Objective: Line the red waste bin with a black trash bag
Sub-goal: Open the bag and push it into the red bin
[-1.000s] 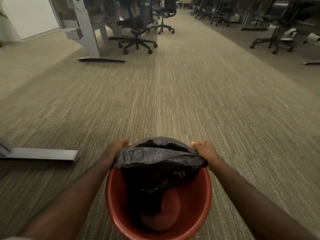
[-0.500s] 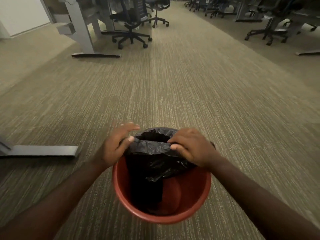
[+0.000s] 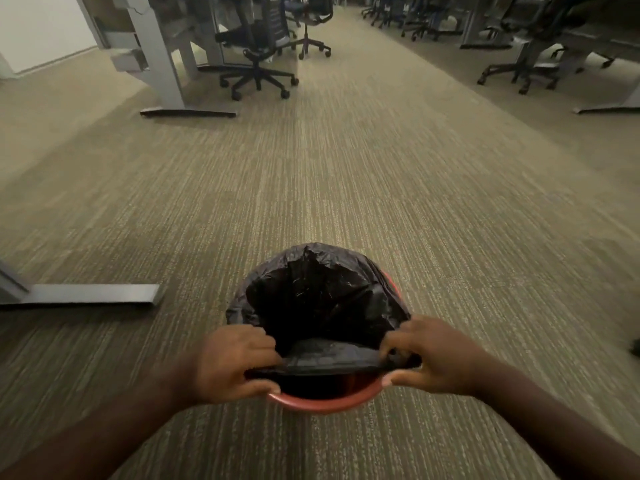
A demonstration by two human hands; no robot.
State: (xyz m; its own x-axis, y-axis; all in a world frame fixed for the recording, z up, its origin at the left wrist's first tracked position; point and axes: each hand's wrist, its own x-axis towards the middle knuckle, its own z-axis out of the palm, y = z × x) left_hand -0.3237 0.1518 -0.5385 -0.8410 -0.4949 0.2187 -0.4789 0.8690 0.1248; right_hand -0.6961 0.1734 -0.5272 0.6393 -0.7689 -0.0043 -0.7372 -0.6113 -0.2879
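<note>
On the carpet [image 3: 346,185] straight below you stands the red bin [image 3: 322,405], with the black bag [image 3: 311,292] already folded over its far and side rim and hanging open inside. Your left hand [image 3: 232,362] and right hand [image 3: 433,355] each pinch the bag's near hem, fingers closed on the plastic, just above the bare near rim. You look to be on the last stretch: next, pull that hem toward you and down over the rim evenly, without tearing it.

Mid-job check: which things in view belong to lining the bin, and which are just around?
Job: red bin; black bag; left hand; right hand, both gripping the bag's near edge.
Just around: office chair; desk leg; metal foot; carpet.
</note>
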